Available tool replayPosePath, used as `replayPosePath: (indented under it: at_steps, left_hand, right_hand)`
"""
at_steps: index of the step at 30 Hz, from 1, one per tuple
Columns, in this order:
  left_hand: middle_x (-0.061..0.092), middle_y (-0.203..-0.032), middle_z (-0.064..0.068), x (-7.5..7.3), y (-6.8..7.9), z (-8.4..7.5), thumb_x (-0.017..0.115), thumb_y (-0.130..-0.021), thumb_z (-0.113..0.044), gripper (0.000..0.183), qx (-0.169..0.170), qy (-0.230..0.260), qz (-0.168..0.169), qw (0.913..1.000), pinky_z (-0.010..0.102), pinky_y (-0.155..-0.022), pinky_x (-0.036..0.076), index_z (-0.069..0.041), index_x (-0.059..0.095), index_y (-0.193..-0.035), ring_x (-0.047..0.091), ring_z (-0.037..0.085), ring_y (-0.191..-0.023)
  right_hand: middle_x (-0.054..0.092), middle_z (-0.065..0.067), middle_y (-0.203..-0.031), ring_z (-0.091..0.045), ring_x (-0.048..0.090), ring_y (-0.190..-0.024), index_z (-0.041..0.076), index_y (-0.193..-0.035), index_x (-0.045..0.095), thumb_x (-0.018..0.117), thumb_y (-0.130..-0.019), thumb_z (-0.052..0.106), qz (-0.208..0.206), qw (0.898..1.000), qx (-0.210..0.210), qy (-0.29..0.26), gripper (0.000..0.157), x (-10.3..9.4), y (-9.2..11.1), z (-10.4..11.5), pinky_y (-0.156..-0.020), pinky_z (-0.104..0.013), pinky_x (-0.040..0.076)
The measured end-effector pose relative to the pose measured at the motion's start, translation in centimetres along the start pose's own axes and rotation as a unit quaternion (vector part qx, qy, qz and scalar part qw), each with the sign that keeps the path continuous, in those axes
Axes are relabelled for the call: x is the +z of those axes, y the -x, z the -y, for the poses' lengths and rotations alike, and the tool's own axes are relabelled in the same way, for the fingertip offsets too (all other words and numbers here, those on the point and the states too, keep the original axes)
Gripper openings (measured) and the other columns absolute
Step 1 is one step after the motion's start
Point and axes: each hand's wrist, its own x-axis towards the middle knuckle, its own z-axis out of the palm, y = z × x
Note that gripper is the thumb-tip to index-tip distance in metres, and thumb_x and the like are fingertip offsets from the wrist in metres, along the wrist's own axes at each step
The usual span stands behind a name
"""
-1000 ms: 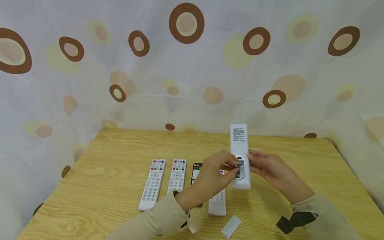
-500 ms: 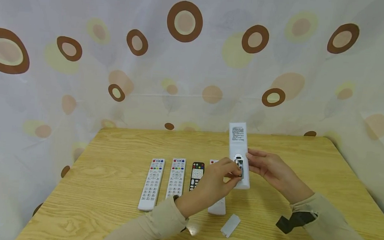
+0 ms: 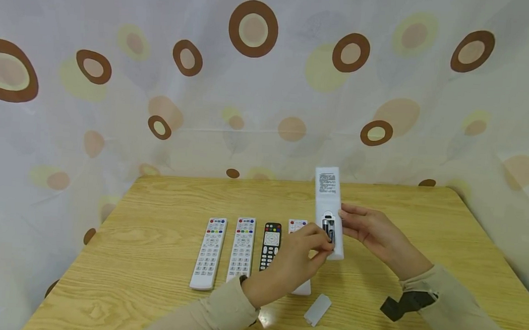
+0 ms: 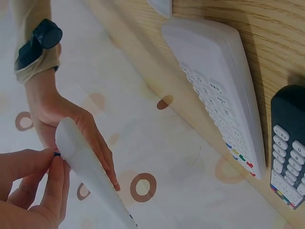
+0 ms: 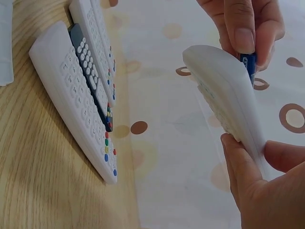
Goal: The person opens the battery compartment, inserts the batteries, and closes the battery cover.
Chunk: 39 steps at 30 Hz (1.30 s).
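Note:
My right hand (image 3: 375, 236) holds a white remote control (image 3: 327, 203) above the table by its side edge, with its back and uncovered battery compartment toward me. A blue battery (image 5: 249, 67), clear in the right wrist view, is pinched by my left hand (image 3: 296, 253) at the compartment's lower end. It stands tilted partly out of the compartment. Beside it, another battery (image 3: 326, 224) seems to lie in the compartment, partly covered by my fingers. The white battery cover (image 3: 317, 310) rests apart on the table below the remote.
On the wooden table (image 3: 165, 219), two white remotes (image 3: 208, 255) (image 3: 241, 249), a black remote (image 3: 270, 246) and another white remote (image 4: 219, 90) lie face up in a row. My left forearm reaches over this row. A patterned cloth (image 3: 292, 86) hangs behind the table.
My left fingers have slid down along the compartment to its lower end with the battery, baring the upper part. The right hand and the remote have stayed nearly in place.

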Motion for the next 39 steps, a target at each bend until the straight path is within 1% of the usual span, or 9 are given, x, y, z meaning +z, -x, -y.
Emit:
replayPosePath:
  at_steps: [14, 17, 22, 27, 30, 33, 35, 37, 39]
  left_hand:
    - [0.061, -0.094, 0.01, 0.1, 0.1, 0.0, 0.07, -0.082, 0.01, 0.008, 0.021, -0.038, -0.008, 0.999, 0.006, -0.078, 0.045, 0.003, 0.071, -0.085, 0.064, 0.018, -0.086]
    - [0.061, -0.095, 0.009, 0.0, -0.1, 0.0, 0.07, -0.082, 0.008, 0.007, 0.018, -0.044, -0.006, 0.9988, 0.006, -0.078, 0.045, 0.002, 0.071, -0.086, 0.064, 0.017, -0.086]
    - [0.059, -0.094, 0.008, -0.1, -0.4, 0.1, 0.07, -0.083, 0.008, 0.007, -0.01, -0.034, 0.003, 0.9994, 0.007, -0.074, 0.046, 0.002, 0.072, -0.086, 0.062, 0.016, -0.084]
    - [0.053, -0.089, 0.003, -0.4, -1.0, 0.5, 0.075, -0.082, -0.001, 0.007, -0.086, -0.029, 0.016, 0.9957, 0.012, -0.069, 0.044, -0.005, 0.072, -0.086, 0.053, 0.01, -0.079]
    - [0.049, -0.09, 0.002, -0.6, -1.4, 0.7, 0.078, -0.08, -0.007, 0.019, -0.152, -0.008, 0.035, 0.9877, 0.015, -0.069, 0.042, -0.006, 0.064, -0.093, 0.046, 0.009, -0.077]
    - [0.044, -0.092, 0.004, -0.6, -1.8, 1.0, 0.082, -0.077, -0.01, 0.037, -0.225, 0.023, 0.043, 0.9732, 0.019, -0.067, 0.039, -0.007, 0.051, -0.099, 0.041, 0.011, -0.078]
    - [0.04, -0.094, 0.005, -0.6, -2.1, 1.1, 0.083, -0.076, -0.011, 0.047, -0.268, 0.041, 0.044, 0.9615, 0.021, -0.066, 0.038, -0.008, 0.043, -0.1, 0.04, 0.013, -0.079]
    - [0.04, -0.095, 0.006, -0.4, -2.3, 1.2, 0.085, -0.073, -0.012, 0.052, -0.306, 0.06, 0.036, 0.9494, 0.022, -0.065, 0.038, -0.007, 0.041, -0.101, 0.041, 0.014, -0.081]
    - [0.044, -0.096, 0.005, -0.2, -2.3, 1.4, 0.085, -0.073, -0.012, 0.056, -0.333, 0.083, 0.029, 0.9387, 0.022, -0.066, 0.041, -0.006, 0.04, -0.104, 0.046, 0.016, -0.083]
  right_hand:
    - [0.063, -0.001, -0.107, -0.012, 0.065, -0.098, -0.017, -0.144, 0.016, 0.055, -0.098, 0.006, 0.008, 1.0, -0.006, 0.007, 0.065, 0.5, 0.1, -0.1, -0.086, -0.026, 0.053]
    - [0.064, -0.001, -0.106, -0.013, 0.065, -0.097, -0.016, -0.144, 0.02, 0.056, -0.097, 0.006, 0.005, 1.0, -0.002, 0.002, 0.063, 0.6, 0.2, -0.1, -0.087, -0.026, 0.053]
    - [0.064, -0.003, -0.107, -0.014, 0.065, -0.098, -0.015, -0.143, 0.024, 0.056, -0.097, 0.005, 0.01, 1.0, -0.007, -0.01, 0.06, 0.7, 0.3, -0.2, -0.087, -0.027, 0.053]
    - [0.064, -0.004, -0.105, -0.014, 0.066, -0.096, -0.014, -0.144, 0.024, 0.057, -0.097, 0.005, 0.001, 1.0, -0.006, -0.016, 0.06, 0.8, 0.4, -0.2, -0.086, -0.027, 0.053]
    - [0.065, -0.004, -0.104, -0.014, 0.066, -0.095, -0.01, -0.14, 0.037, 0.057, -0.096, 0.005, -0.003, 1.0, -0.008, -0.021, 0.05, 0.9, 0.5, -0.1, -0.085, -0.028, 0.054]
    - [0.066, -0.003, -0.104, -0.014, 0.067, -0.095, 0.002, -0.126, 0.057, 0.058, -0.096, 0.004, -0.005, 1.0, -0.013, -0.02, 0.03, 1.0, 0.6, -0.1, -0.085, -0.028, 0.054]
    - [0.066, -0.002, -0.104, -0.014, 0.067, -0.095, 0.004, -0.122, 0.06, 0.058, -0.095, 0.003, -0.004, 1.0, -0.016, -0.016, 0.027, 1.1, 0.6, -0.1, -0.084, -0.028, 0.054]
    - [0.066, -0.001, -0.104, -0.013, 0.067, -0.094, 0.003, -0.127, 0.057, 0.058, -0.095, 0.003, -0.006, 1.0, -0.019, -0.007, 0.031, 1.2, 0.6, -0.1, -0.084, -0.028, 0.054]
    - [0.066, -0.001, -0.103, -0.012, 0.067, -0.094, -0.006, -0.135, 0.047, 0.058, -0.095, 0.003, -0.007, 1.0, -0.021, 0.002, 0.042, 1.2, 0.5, -0.2, -0.083, -0.028, 0.054]
